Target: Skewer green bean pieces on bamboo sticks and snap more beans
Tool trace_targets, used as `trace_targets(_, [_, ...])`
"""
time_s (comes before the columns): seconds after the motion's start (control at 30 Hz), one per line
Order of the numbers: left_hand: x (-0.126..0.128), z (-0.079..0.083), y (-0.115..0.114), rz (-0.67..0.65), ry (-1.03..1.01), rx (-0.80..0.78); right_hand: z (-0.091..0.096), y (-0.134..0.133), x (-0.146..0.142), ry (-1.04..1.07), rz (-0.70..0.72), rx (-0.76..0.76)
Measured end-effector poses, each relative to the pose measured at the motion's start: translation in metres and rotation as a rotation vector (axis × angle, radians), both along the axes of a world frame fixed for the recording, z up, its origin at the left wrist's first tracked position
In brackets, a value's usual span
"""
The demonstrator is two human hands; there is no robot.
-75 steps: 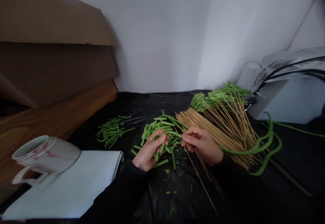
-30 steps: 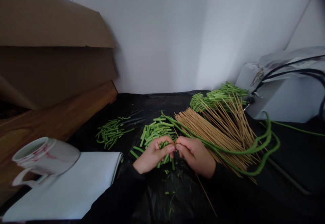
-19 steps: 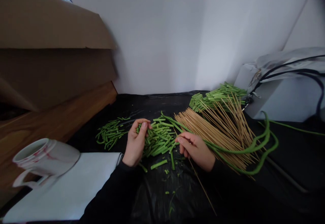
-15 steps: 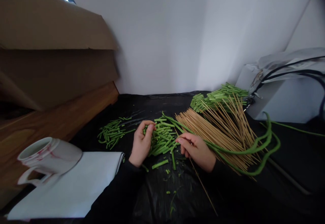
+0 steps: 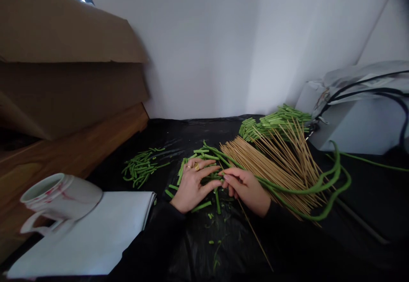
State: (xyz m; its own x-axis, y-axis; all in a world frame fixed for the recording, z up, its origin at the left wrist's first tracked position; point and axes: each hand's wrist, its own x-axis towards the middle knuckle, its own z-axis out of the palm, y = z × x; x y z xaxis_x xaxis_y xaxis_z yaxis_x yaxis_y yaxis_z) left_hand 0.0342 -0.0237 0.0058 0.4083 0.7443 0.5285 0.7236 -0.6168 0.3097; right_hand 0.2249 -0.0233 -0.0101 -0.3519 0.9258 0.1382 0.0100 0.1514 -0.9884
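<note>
My left hand lies palm down on a pile of cut green bean pieces, its fingers stretched out over them. Right beside it, my right hand pinches a thin bamboo skewer that runs down toward me, with long uncut green beans trailing off from it to the right. The two hands' fingertips nearly touch. Behind my right hand fans a heap of bamboo skewers.
A smaller heap of bean pieces lies to the left and a bundle of cut beans at the back right. A white mug and white sheet sit at the left on black plastic. A cardboard box stands left, a white box with cables right.
My left hand has moved from the pile's left edge, where its fingers were curled round pieces, rightward onto the pile and flattened out. My right hand has stayed in place with the skewer.
</note>
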Motion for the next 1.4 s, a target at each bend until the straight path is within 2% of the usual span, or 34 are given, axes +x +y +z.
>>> trace_targets(0.2, [0.0, 0.002, -0.003, -0.034, -0.087, 0.086, 0.003, -0.001, 0.001, -0.057, -0.013, 0.012])
trace_targets(0.37, [0.001, 0.001, -0.006, -0.113, -0.095, 0.085, 0.005, -0.003, 0.001, -0.099, 0.009, 0.045])
trace_targets(0.53, [0.003, 0.002, -0.009, -0.103, -0.113, 0.072, 0.004, -0.003, 0.002, -0.156, -0.008, 0.069])
trace_targets(0.6, [0.003, 0.003, -0.01, -0.081, -0.164, 0.078, 0.005, -0.002, 0.004, -0.222, -0.049, 0.127])
trace_targets(0.7, [0.002, 0.009, -0.013, -0.043, -0.278, 0.08, 0.007, -0.002, 0.007, -0.367, -0.125, 0.309])
trace_targets(0.77, [0.0, 0.016, -0.018, -0.009, -0.327, 0.053, 0.008, -0.002, 0.008, -0.446, -0.145, 0.421])
trace_targets(0.87, [-0.009, 0.032, -0.03, 0.027, -0.307, -0.038, 0.009, -0.003, 0.009, -0.482, -0.136, 0.479])
trace_targets(0.97, [-0.03, 0.049, -0.037, 0.04, -0.229, -0.124, 0.009, -0.004, 0.009, -0.487, -0.131, 0.488])
trace_targets(1.03, [-0.053, 0.057, -0.033, 0.071, -0.153, -0.146, 0.009, -0.004, 0.009, -0.487, -0.13, 0.489])
trace_targets(1.17, [-0.105, 0.06, -0.012, 0.255, 0.02, -0.043, 0.01, -0.002, 0.011, -0.47, -0.147, 0.466])
trace_targets(1.23, [-0.12, 0.057, -0.005, 0.345, 0.049, 0.014, 0.013, 0.002, 0.014, -0.437, -0.176, 0.418])
trace_targets(1.3, [-0.119, 0.053, -0.006, 0.365, 0.032, 0.007, 0.017, 0.006, 0.019, -0.378, -0.201, 0.336])
trace_targets(1.4, [-0.095, 0.046, -0.019, 0.244, 0.004, -0.076, 0.025, 0.012, 0.028, -0.294, -0.206, 0.217])
